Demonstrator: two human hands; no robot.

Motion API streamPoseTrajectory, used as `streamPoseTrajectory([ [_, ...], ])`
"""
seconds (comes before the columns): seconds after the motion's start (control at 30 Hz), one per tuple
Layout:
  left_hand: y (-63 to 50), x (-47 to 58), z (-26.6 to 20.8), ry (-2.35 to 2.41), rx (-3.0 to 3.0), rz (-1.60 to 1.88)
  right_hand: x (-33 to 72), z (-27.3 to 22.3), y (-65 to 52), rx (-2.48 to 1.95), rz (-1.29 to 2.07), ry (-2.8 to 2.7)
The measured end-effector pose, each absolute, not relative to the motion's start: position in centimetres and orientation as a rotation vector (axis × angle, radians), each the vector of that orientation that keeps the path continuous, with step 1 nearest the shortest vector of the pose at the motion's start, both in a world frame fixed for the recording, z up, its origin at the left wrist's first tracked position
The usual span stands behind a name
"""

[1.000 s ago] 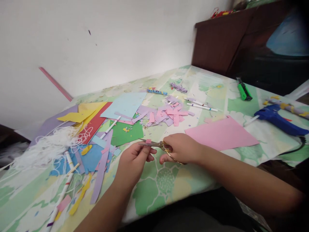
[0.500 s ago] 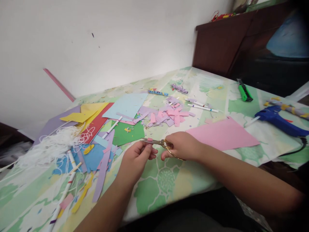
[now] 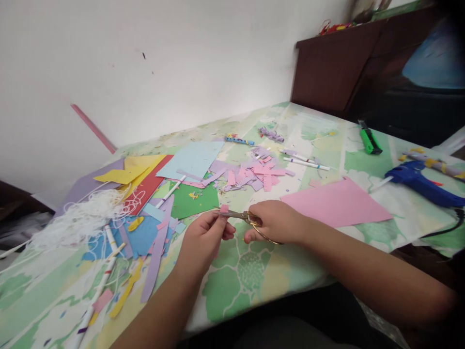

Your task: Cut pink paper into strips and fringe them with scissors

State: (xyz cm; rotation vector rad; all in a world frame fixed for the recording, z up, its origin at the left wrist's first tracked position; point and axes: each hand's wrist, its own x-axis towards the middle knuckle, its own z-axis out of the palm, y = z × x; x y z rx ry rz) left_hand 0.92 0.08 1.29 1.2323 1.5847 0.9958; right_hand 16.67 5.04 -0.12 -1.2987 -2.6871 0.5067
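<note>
My left hand (image 3: 205,237) is closed, pinching a small pink paper strip (image 3: 224,208) whose upper end sticks out above the fingertips. Gold-handled scissors (image 3: 236,214) are in my right hand (image 3: 276,220), its fingers through the handle loops. The blades point left and lie across the pink strip, just at the left fingertips. Most of the strip is hidden by the left fingers. To the right of my right hand lies a large pink paper sheet (image 3: 337,203). Behind both hands is a pile of pink and purple paper pieces (image 3: 254,172).
On the left lie tangled white string (image 3: 87,213), a red sheet (image 3: 152,182), a light blue sheet (image 3: 191,160) and a green sheet (image 3: 196,201). A blue glue gun (image 3: 421,179) and a green box cutter (image 3: 369,138) lie at right. White markers (image 3: 307,164) rest farther back.
The pink strip stands a little higher above my left fingertips. Both hands stay nearly in place, with the scissors still at the strip. The view has shifted slightly.
</note>
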Motion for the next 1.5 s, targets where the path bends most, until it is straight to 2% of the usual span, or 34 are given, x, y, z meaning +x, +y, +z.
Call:
streamPoseTrajectory([
  [0.47, 0.12, 1.18, 1.82, 1.647, 1.353, 0.970, 16.73, -0.05, 4.86, -1.243, 0.503, -2.679],
  [0.83, -0.27, 1.52, 1.70, 1.709, 1.382, 1.081, 16.74, -0.14, 4.81, -1.248, 0.447, -2.664],
  [1.13, 0.01, 1.05, 1.78, 1.614, 1.305, 1.013, 16.73, -0.28, 4.99, -1.272, 0.434, -2.648],
  [1.5, -0.18, 0.85, 1.83, 1.632, 1.325, 1.022, 16.93, 0.22, 4.75, -1.257, 0.509, -2.676],
])
